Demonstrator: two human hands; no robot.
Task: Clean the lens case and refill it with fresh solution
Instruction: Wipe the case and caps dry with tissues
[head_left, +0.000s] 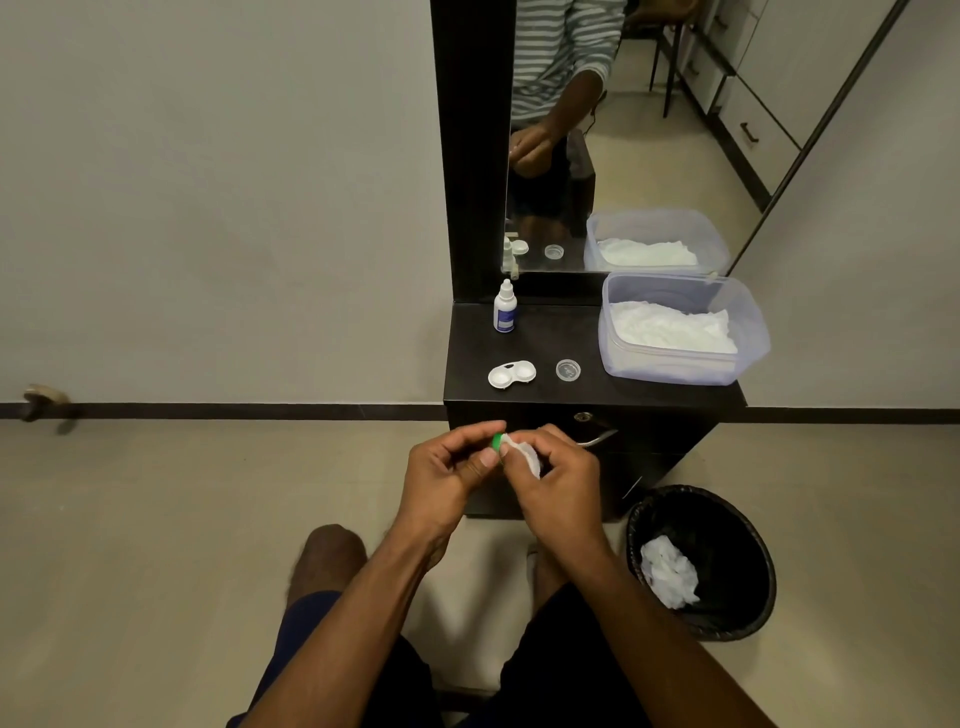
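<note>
Dark vanity top (587, 332) at center-right carried the open lens case (511, 374), solution bottle (505, 308) (upright) and tissue tub (680, 328). Below, left hand (451, 480) pinched a green cap (497, 441); right hand (556, 480) gripped a tissue (524, 454) against it.

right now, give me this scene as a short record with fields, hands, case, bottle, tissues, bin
left hand: left hand pinches a green cap
right hand: right hand holds a white tissue against the cap
lens case: lens case lies open on the dark cabinet, both caps off
clear cap: clear cap to the right of the case
bottle: solution bottle upright behind the case, capped
tissues: plastic tub holds white tissues
bin: black bin on the floor, a crumpled tissue inside
</note>
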